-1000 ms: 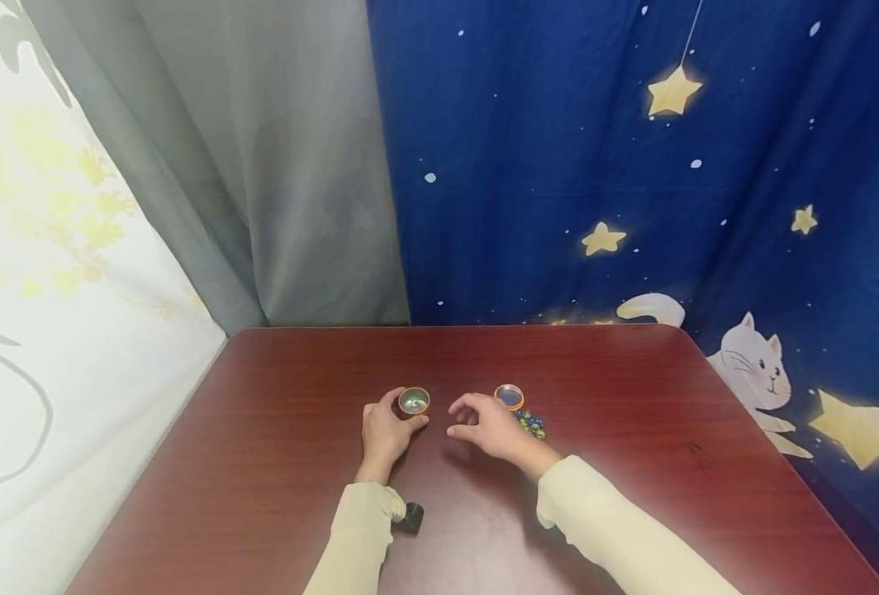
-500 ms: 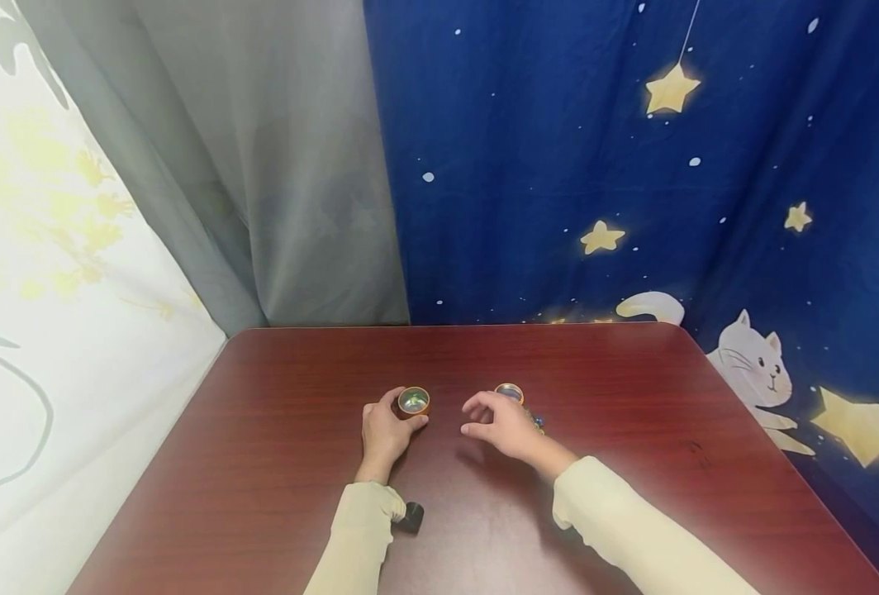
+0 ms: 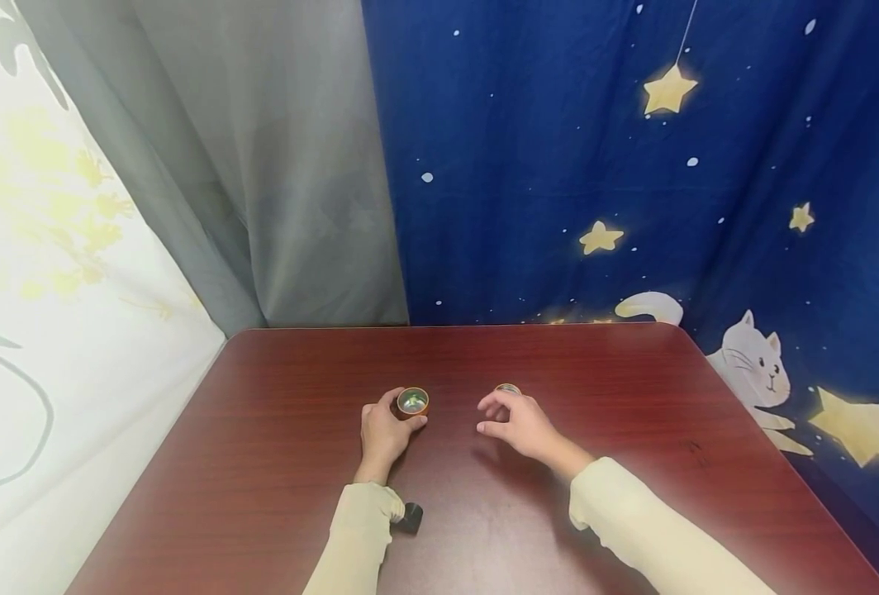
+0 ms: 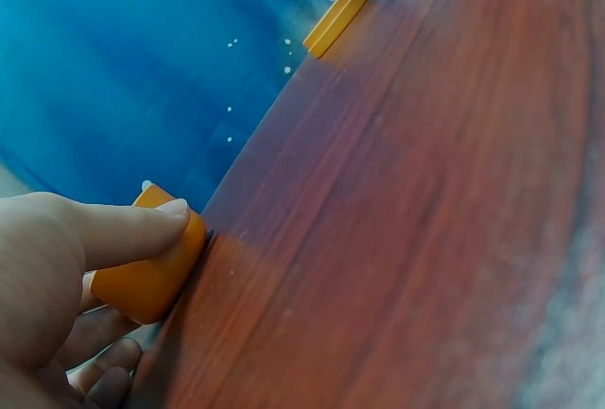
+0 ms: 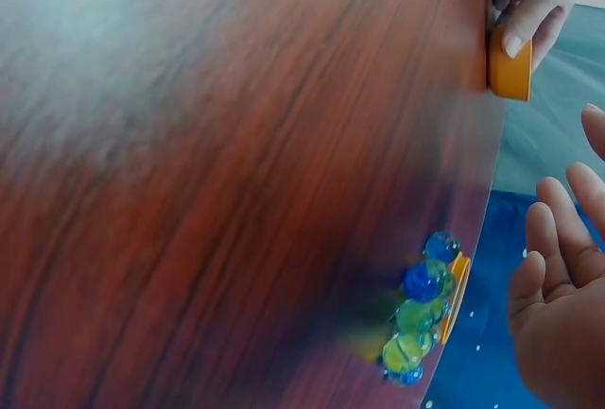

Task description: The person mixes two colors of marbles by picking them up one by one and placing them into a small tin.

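Note:
My left hand (image 3: 383, 431) grips a small orange cup (image 4: 161, 272), thumb on the near side and fingers behind. The cup stands upright on the table; a greenish gleam shows inside its shiny bowl, too small to identify. Farther right, my right hand (image 3: 523, 426) hovers with loosely bent fingers and holds nothing. Beyond it lies a shallow orange-rimmed round lid (image 3: 509, 387), partly covered by the hand in the head view. Blue, green and yellow glass marbles (image 5: 423, 281) cluster against that lid (image 5: 458, 298) in the right wrist view; the hand hides them from the head view.
The reddish-brown wooden table (image 3: 298, 364) reaches back to a grey curtain (image 3: 320, 207) and a blue starry curtain (image 3: 506, 207). A black wrist device (image 3: 410, 518) sits at my left cuff.
My right hand has drawn away from the cup to the right, over the marbles, which it now covers in the head view. The left hand and cup stay put.

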A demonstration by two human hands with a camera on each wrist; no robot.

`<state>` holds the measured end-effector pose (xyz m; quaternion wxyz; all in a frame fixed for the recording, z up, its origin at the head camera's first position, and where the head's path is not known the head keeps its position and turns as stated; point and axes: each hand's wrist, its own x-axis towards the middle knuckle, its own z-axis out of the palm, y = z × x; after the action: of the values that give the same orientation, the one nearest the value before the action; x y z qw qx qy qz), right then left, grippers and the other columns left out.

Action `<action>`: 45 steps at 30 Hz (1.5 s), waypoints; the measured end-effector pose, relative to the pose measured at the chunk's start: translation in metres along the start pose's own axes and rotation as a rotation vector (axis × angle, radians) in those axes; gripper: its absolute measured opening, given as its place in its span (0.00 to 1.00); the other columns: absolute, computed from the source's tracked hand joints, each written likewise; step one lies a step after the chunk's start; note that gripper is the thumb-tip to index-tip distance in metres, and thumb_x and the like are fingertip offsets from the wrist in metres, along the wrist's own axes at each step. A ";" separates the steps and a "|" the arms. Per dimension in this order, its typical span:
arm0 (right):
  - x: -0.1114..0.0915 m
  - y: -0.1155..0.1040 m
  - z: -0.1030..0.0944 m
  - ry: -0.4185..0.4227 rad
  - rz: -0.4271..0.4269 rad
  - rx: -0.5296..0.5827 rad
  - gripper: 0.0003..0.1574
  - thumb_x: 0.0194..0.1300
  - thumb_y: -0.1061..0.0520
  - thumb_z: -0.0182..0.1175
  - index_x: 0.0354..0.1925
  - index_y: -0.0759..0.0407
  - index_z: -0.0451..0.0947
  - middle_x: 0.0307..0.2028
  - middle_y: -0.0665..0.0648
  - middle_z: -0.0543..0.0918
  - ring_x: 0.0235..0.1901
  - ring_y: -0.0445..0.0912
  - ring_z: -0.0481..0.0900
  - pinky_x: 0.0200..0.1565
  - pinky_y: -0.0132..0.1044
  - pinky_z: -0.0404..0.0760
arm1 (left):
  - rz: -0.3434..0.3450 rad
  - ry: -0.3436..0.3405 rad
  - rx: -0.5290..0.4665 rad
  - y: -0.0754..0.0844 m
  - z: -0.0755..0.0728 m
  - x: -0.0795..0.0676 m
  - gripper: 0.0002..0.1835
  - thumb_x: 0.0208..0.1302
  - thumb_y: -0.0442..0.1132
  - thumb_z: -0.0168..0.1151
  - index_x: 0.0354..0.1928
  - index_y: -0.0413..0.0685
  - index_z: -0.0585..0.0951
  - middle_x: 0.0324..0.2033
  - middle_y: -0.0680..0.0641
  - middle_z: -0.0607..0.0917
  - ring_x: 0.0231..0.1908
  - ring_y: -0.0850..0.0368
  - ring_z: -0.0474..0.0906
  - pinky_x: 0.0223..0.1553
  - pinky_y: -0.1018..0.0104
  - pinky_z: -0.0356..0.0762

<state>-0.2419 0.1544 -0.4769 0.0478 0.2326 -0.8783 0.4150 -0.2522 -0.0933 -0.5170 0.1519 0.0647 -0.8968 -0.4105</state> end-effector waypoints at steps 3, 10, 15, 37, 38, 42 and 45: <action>-0.002 0.003 -0.002 0.006 -0.013 0.000 0.18 0.53 0.58 0.73 0.42 0.60 0.81 0.32 0.52 0.82 0.30 0.41 0.78 0.36 0.36 0.77 | 0.003 -0.001 0.001 0.000 0.000 0.000 0.36 0.40 0.43 0.82 0.55 0.44 0.80 0.41 0.42 0.83 0.47 0.43 0.70 0.47 0.50 0.69; -0.006 0.009 -0.008 0.014 -0.003 -0.005 0.19 0.52 0.59 0.74 0.43 0.60 0.81 0.34 0.54 0.83 0.33 0.44 0.79 0.38 0.40 0.78 | -0.005 -0.011 -0.004 -0.001 0.000 0.001 0.36 0.41 0.43 0.82 0.56 0.44 0.80 0.42 0.42 0.83 0.48 0.44 0.70 0.48 0.49 0.69; -0.010 0.012 -0.013 0.017 0.013 0.001 0.21 0.52 0.59 0.74 0.45 0.60 0.81 0.37 0.59 0.83 0.36 0.50 0.80 0.41 0.46 0.78 | -0.002 -0.012 0.001 0.000 -0.001 0.002 0.36 0.41 0.43 0.81 0.56 0.44 0.80 0.42 0.42 0.84 0.48 0.43 0.70 0.48 0.49 0.69; -0.027 0.029 -0.030 0.065 0.057 -0.085 0.25 0.48 0.58 0.76 0.47 0.53 0.82 0.41 0.55 0.81 0.42 0.51 0.79 0.45 0.50 0.76 | -0.008 -0.024 -0.004 0.000 -0.001 0.003 0.36 0.42 0.43 0.81 0.57 0.45 0.80 0.42 0.42 0.83 0.48 0.44 0.70 0.48 0.49 0.69; -0.028 0.030 -0.031 0.068 0.061 -0.090 0.26 0.48 0.58 0.76 0.47 0.53 0.82 0.41 0.55 0.81 0.41 0.51 0.79 0.45 0.50 0.76 | -0.009 -0.024 -0.006 0.000 -0.001 0.002 0.36 0.42 0.43 0.81 0.57 0.45 0.80 0.42 0.42 0.83 0.48 0.44 0.70 0.48 0.49 0.69; -0.031 0.034 -0.034 0.077 0.070 -0.099 0.26 0.48 0.59 0.76 0.48 0.54 0.82 0.41 0.55 0.81 0.41 0.50 0.79 0.45 0.49 0.76 | -0.012 -0.023 -0.010 0.000 -0.001 0.002 0.36 0.41 0.43 0.82 0.56 0.45 0.80 0.41 0.42 0.83 0.48 0.44 0.70 0.47 0.50 0.69; -0.033 0.037 -0.036 0.088 0.064 -0.105 0.27 0.48 0.59 0.76 0.48 0.56 0.82 0.41 0.55 0.81 0.41 0.50 0.79 0.45 0.50 0.76 | -0.011 -0.023 -0.004 0.000 0.000 0.002 0.36 0.41 0.42 0.82 0.57 0.44 0.80 0.42 0.42 0.83 0.48 0.43 0.70 0.47 0.50 0.70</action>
<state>-0.2333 0.2141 -0.4884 0.0854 0.1832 -0.9029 0.3795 -0.2542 -0.0939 -0.5163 0.1395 0.0648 -0.8973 -0.4137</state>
